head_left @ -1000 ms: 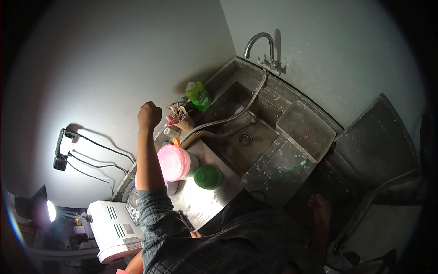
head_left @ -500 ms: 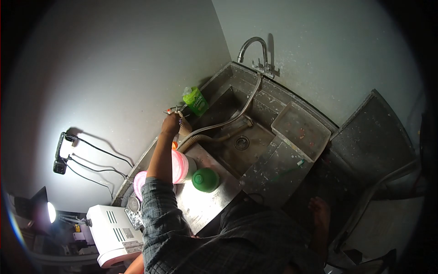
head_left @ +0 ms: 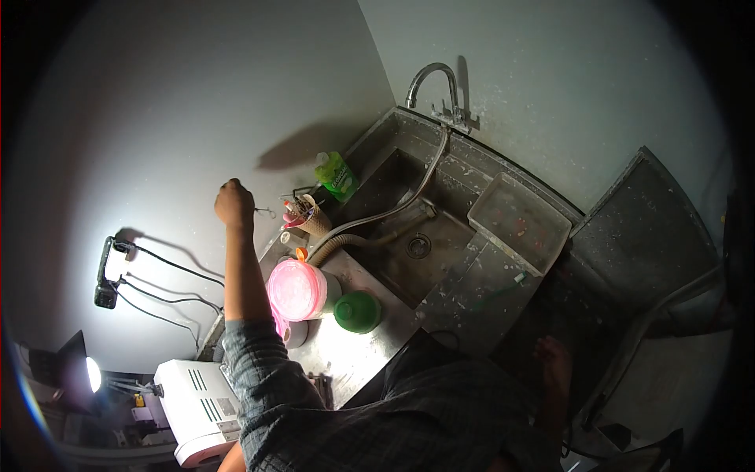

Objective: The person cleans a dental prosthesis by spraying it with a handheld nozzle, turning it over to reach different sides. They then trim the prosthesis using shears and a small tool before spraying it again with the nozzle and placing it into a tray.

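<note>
Above the counter (head_left: pixel 355 355) beside sink (head_left: pixel 391 177) | left hand (head_left: pixel 233 203) raised, grip clenched on thin metal tool (head_left: pixel 264 211) | utensil cup (head_left: pixel 313 219) near

Bare pale walls (head_left: pixel 197 94) meet in a corner above the steel desk (head_left: pixel 354 350); a small lamp (head_left: pixel 93 374) glows low down.

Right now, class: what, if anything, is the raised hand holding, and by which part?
The left hand grips a thin metal tool by one end; its kind is too small to tell.

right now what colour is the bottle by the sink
The bottle is green with a lighter cap, seen in the head view.
</note>
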The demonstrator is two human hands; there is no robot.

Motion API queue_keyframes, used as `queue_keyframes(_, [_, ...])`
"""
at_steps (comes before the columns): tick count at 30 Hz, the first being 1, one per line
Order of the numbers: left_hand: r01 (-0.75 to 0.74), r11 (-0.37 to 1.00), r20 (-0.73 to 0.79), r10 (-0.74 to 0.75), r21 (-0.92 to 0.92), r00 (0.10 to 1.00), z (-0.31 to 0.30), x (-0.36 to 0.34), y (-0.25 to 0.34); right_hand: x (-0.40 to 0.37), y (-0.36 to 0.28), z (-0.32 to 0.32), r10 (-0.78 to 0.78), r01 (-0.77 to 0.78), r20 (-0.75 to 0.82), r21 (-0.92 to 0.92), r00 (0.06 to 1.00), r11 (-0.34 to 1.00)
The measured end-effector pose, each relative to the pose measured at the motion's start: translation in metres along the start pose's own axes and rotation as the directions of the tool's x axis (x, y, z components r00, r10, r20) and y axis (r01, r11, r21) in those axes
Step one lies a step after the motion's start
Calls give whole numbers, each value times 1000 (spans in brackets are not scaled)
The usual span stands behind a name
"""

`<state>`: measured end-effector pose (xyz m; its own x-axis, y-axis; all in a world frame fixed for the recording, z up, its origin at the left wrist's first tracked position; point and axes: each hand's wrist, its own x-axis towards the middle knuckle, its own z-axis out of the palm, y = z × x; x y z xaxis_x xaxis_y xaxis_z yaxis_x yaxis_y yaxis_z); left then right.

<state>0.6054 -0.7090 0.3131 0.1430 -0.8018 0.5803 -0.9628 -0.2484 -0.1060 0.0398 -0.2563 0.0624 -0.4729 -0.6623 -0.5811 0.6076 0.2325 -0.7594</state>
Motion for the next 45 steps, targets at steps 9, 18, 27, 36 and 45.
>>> queue_keyframes(9, [-46, 706, 13, 78, -707, 997, -90, -52, 57, -18, -35, 70, -100, 129, 137, -224, 985, 966])
queue_keyframes(18, [733, 98, 552, 726, -673, 410, -74, -228, 211, -79, -73, 205, -659, 819, 657, -564, 367, -106])
queue_keyframes(27, [525, 154, 423, 790, -837, 443, -58, -285, 263, -61, -28, 159, -507, 836, 736, -547, 449, -53])
queue_keyframes(36, [778, 361, 120, 928, -514, -352, -63, -330, 344, -89, -69, 135, -594, 855, 691, -519, 412, -11])
queue_keyframes(45, [801, 598, -429, 729, 22, -533, -80, -348, 375, -97, -54, 104, -505, 942, 795, -268, 335, 201])
